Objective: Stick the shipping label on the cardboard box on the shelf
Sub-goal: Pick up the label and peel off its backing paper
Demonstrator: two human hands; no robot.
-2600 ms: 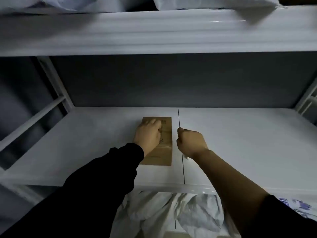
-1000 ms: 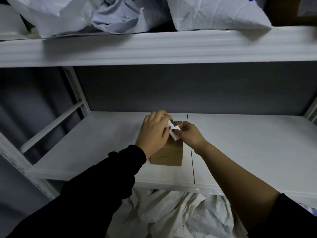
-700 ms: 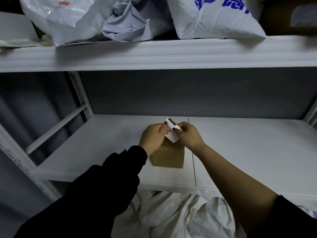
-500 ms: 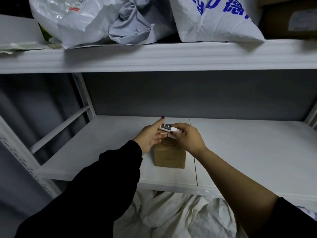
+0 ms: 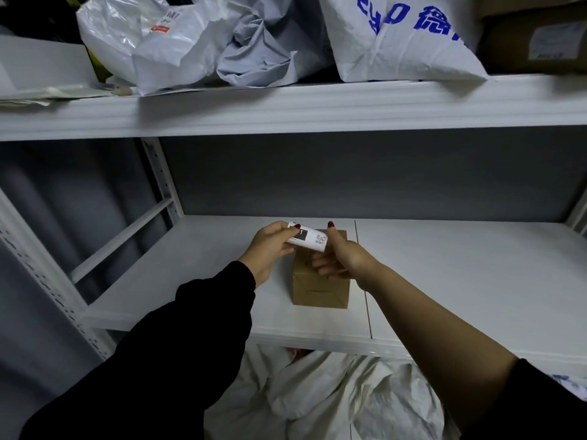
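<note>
The shipping label (image 5: 306, 240) is curled, so only part of its face shows: a black block with what looks like a white "1" and a small QR-like code; the finer print is too small to read; its ends are covered by the fingers that hold it. The left hand (image 5: 270, 249) pinches the label's left end between thumb and fingers; the right hand (image 5: 341, 258) grips the right end with thumb up and the other fingers curled beneath; both hands are closed on the label, which hangs just above the cardboard box (image 5: 320, 285); whether it touches the box top cannot be told. The box stands on the white shelf (image 5: 460, 281) near the middle, beside the seam between the two shelf panels and closer to the front edge than to the back; its top is largely hidden by the hands, and faint markings on its front face are illegible. On the upper shelf (image 5: 286, 109) lie crumpled plastic mailer bags (image 5: 190, 39); a white bag (image 5: 403, 36) carries blue characters cut off by the top of the frame; at the right corner a brown carton (image 5: 533, 39) bears a pale sticker with unreadable text. Below the front edge, more white bags (image 5: 333, 398) are partly hidden by the arms.
</note>
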